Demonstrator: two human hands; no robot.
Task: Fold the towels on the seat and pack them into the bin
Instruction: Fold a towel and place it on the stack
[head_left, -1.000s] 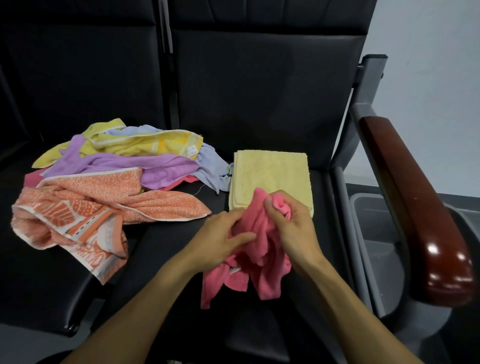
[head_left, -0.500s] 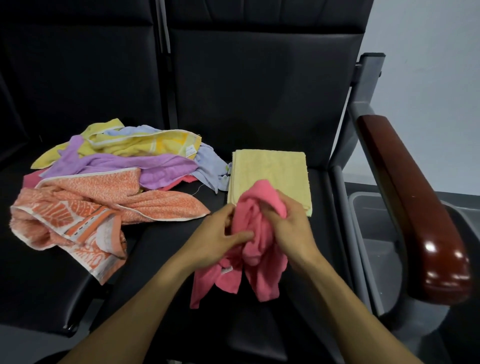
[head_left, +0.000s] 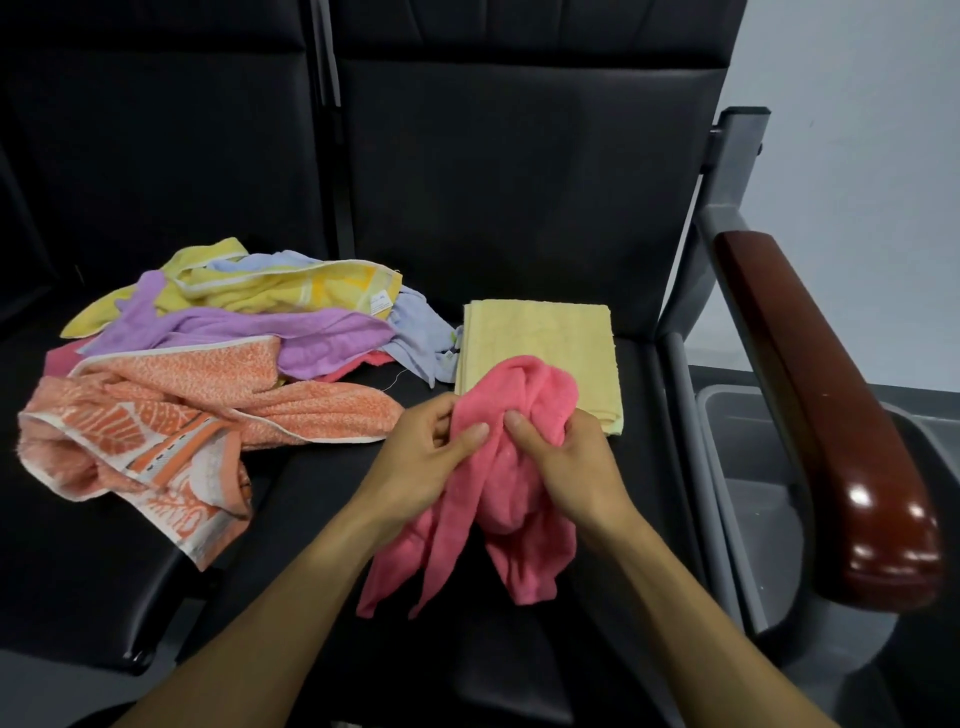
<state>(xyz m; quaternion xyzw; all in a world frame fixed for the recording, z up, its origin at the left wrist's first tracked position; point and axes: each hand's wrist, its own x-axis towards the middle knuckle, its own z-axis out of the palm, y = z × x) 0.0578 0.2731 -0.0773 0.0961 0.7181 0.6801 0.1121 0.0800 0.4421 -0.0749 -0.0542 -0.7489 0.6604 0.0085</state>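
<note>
A crumpled pink towel hangs bunched over the black seat, held between both hands. My left hand pinches its left part with thumb and fingers. My right hand grips its right part, thumb pressed into the cloth. Just behind them a folded pale yellow towel lies flat on the seat. The grey bin stands on the floor to the right, partly hidden by the armrest.
A loose heap of towels covers the left seat: orange patterned, purple, yellow, light blue. A glossy brown wooden armrest on a grey metal frame stands between seat and bin.
The pink towel's top has bunched higher between my hands and its loose ends now hang lower. Both hands shifted their hold slightly along the cloth.
</note>
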